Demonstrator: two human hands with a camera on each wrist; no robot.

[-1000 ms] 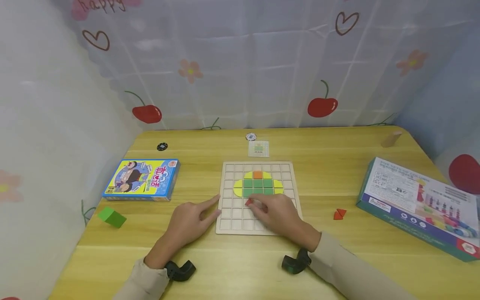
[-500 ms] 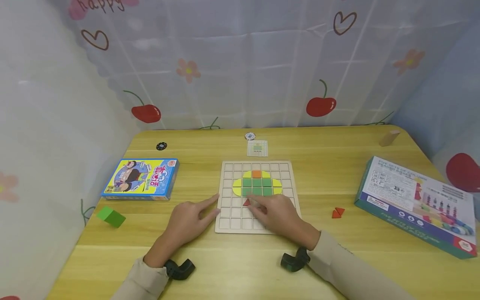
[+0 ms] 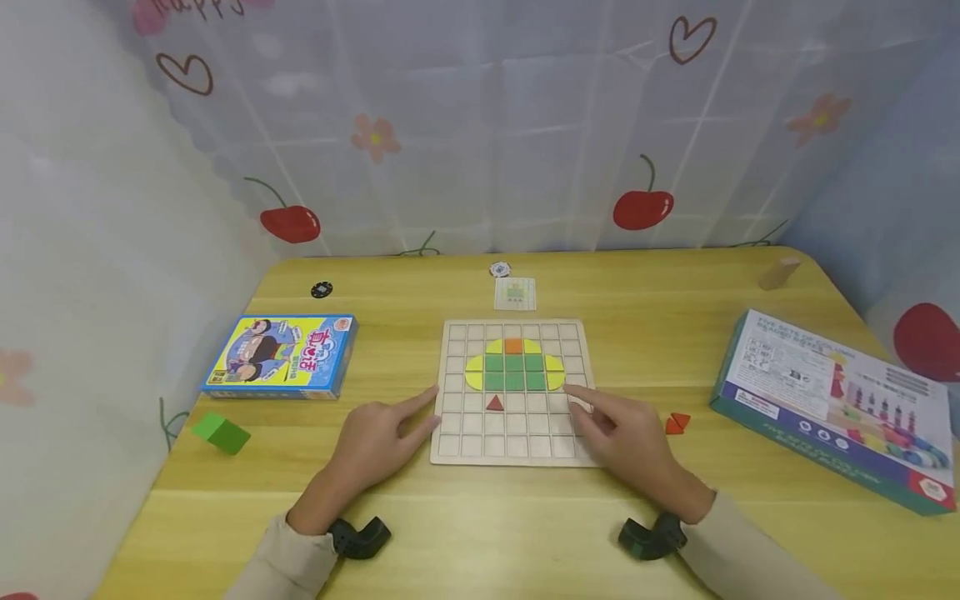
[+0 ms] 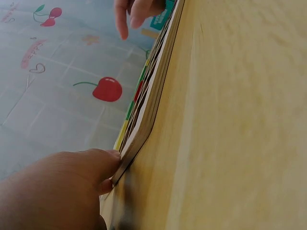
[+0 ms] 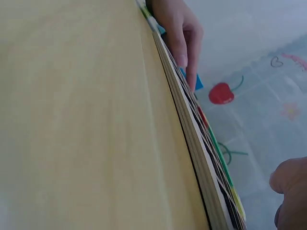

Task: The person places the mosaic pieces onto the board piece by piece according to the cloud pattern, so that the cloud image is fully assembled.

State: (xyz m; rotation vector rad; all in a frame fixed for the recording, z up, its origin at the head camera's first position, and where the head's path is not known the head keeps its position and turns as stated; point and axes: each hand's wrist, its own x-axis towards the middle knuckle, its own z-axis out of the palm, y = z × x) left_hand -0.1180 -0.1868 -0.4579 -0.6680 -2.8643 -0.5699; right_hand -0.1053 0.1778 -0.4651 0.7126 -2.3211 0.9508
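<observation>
A wooden grid board (image 3: 472, 447) lies before me in the head view. Green squares (image 3: 515, 372) fill its middle, with yellow curved pieces (image 3: 553, 372) at the sides and an orange square (image 3: 513, 346) on top. Below the green rows, one red triangle (image 3: 495, 403) sits in a cell. My left hand (image 3: 382, 442) touches the board's left edge with index finger and thumb extended. My right hand (image 3: 630, 433) hovers over the board's right edge, index finger and thumb apart, holding nothing. Two orange-red triangles (image 3: 677, 423) lie on the table beyond it.
A small pattern card (image 3: 515, 294) and a white chip (image 3: 500, 269) lie behind the board. At left are a blue-yellow box (image 3: 281, 357), a green block (image 3: 222, 433) and a black chip (image 3: 322, 289). A large box (image 3: 832, 408) and a wooden block (image 3: 780, 273) stand right.
My right hand has let go of the red triangle, which now lies in a cell, and has moved right to the board's edge. My left hand has stayed at the left edge.
</observation>
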